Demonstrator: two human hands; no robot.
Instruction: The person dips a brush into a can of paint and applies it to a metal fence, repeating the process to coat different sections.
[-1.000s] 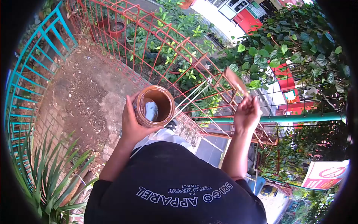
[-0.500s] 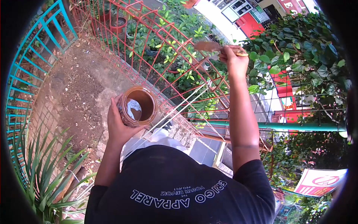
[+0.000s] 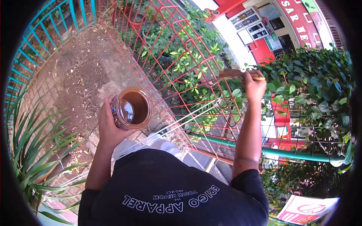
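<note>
My left hand [image 3: 108,127] is wrapped round the side of a paint can [image 3: 148,116], its mouth turned up toward me. The inside walls are coated brown, and a glossy patch lower down reflects the light. Up to the right, my right hand [image 3: 255,87] grips a paintbrush [image 3: 230,74] by its handle. Its brown-stained head points left and overlaps the top bars of a red wire fence [image 3: 197,38] in this view.
Leafy plants [image 3: 177,56] grow behind the fence, and a dense climbing vine [image 3: 301,75] hangs right of my right hand. White cords [image 3: 188,119] stretch across the fence. A teal railing [image 3: 49,34] stands far left, with a long-leaved plant [image 3: 34,150] below it.
My right hand and the brush have moved right and down in view. The can in my left hand has shifted slightly left, and the whole view has turned a little.
</note>
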